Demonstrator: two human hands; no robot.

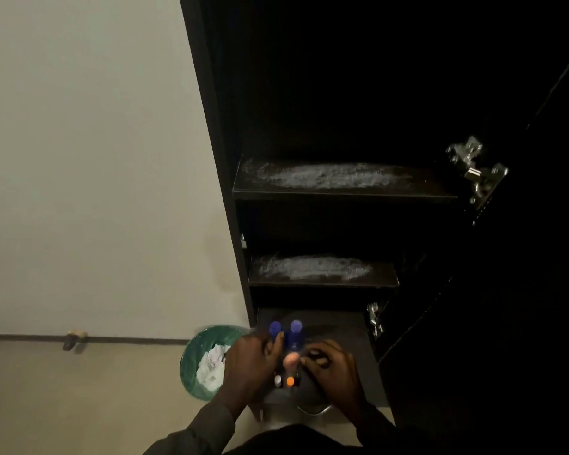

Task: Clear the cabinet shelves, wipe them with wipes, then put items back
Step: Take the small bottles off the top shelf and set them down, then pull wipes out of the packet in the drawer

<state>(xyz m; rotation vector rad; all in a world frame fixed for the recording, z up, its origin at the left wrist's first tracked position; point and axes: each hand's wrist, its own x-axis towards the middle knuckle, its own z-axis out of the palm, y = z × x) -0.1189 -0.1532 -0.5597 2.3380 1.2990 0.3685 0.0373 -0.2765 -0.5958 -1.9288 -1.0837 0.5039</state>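
A tall dark cabinet stands open with two bare shelves, the upper shelf (342,180) and the middle shelf (322,272), both showing whitish smears. At the bottom, two blue bottles (294,334) stand together on the lowest shelf (342,330). My left hand (250,366) is closed around the left blue bottle. My right hand (332,369) is curled just right of the bottles on something dark that I cannot make out. Small items with an orange cap (290,381) and a white cap (278,379) sit between my hands.
A green waste bin (194,362) with crumpled white wipes stands on the floor left of the cabinet. The cabinet door (506,290) hangs open on the right, with metal hinges (477,172). A pale wall fills the left side.
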